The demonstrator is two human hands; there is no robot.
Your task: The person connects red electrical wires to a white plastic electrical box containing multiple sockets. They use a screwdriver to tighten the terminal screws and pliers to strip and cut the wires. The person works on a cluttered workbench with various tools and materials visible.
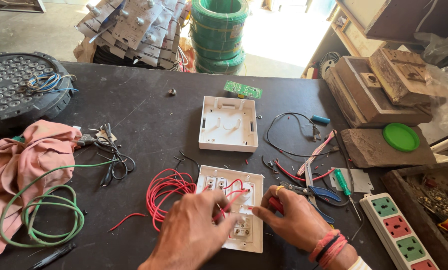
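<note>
A white switch plate (251,240) lies face down on the black table (149,115), with red wires looped across its back. My left hand (191,232) rests over its left half and pinches a red wire (166,192) that coils off to the left. My right hand (299,220) sits at the plate's right edge, closed around a red-handled tool whose tip meets the terminals. Red threads circle that wrist.
An empty white box (228,122) lies behind the plate, a small green circuit board (243,89) beyond it. Blue-handled pliers (321,194), a green screwdriver (342,181) and a power strip (401,235) sit right. A pink cloth (19,165) and green cable (49,212) lie left.
</note>
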